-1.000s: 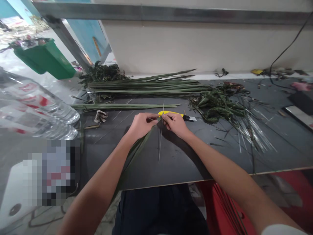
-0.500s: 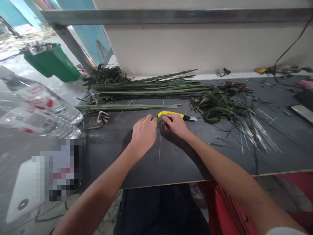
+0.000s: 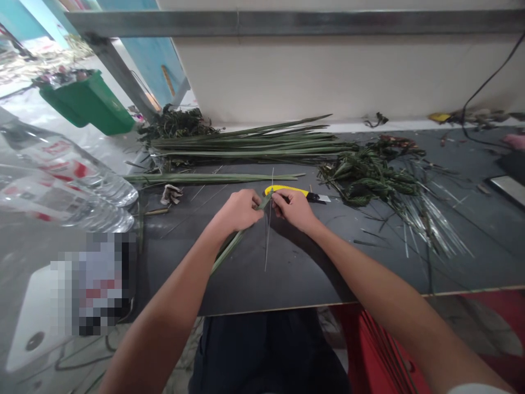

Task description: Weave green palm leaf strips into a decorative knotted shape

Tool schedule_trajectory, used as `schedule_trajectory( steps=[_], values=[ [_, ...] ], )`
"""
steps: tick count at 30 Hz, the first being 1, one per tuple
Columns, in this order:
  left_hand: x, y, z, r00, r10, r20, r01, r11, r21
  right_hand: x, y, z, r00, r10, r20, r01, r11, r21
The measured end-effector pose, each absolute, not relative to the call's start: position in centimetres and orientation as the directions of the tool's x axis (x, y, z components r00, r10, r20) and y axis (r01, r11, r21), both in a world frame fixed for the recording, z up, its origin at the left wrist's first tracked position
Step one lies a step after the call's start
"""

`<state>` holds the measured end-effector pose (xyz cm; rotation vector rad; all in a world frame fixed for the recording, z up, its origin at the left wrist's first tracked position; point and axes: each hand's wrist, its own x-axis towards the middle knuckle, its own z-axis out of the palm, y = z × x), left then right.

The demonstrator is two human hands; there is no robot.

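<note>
My left hand is closed on a green leaf strip, which runs from the fingers down toward the table's front edge beside my left forearm. My right hand pinches a thin wire close to its upper part, where the leaf meets it. The wire stands nearly upright in the view, its lower end over the dark table. Just behind my fingertips lies a yellow cutter with its blade toward the right.
Long green leaves lie along the back. Braided leaf pieces and clear-wrapped wires are at the right. At the left are water bottles and a green bin. A phone lies far right.
My left hand has turned and shifted slightly left. The leaf strip's long end now shows below it. My right hand has stayed at the wire.
</note>
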<state>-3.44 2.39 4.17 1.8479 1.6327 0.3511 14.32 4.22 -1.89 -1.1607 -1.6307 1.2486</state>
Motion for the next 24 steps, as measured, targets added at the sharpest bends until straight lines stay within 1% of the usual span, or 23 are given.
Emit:
schedule_trajectory(
  steps=[3,5,10,13,15,19,24],
  values=[
    [-3.2,2.9,3.9,0.230,0.933,-0.277,0.670,0.054,0.740,14.3,4.2,-1.9,-0.292,0.953,0.074,0.234,0.146,-0.961],
    [-3.0,3.3,3.7,0.226,0.935,-0.272,0.637,0.069,0.768,14.2,4.2,-1.9,-0.292,0.951,0.100,0.253,0.178,-0.951],
    [-2.5,3.8,3.7,0.187,0.960,-0.210,0.669,0.032,0.743,14.3,4.1,-2.1,-0.310,0.938,0.155,0.296,0.251,-0.922],
    [-2.4,4.2,3.9,0.203,0.959,-0.197,0.690,0.003,0.724,14.2,4.0,-2.3,-0.320,0.931,0.178,0.321,0.284,-0.904],
    [-2.3,4.5,4.1,0.217,0.953,-0.212,0.695,0.002,0.719,14.1,3.9,-2.5,-0.318,0.922,0.219,0.339,0.326,-0.882],
    [-1.9,5.3,4.5,0.237,0.926,-0.294,0.654,0.072,0.753,14.2,4.1,-2.8,-0.326,0.889,0.322,0.380,0.436,-0.816],
    [-2.1,5.7,4.7,0.287,0.905,-0.315,0.604,0.084,0.792,14.5,4.3,-2.5,-0.358,0.860,0.365,0.436,0.499,-0.749]
  ],
)
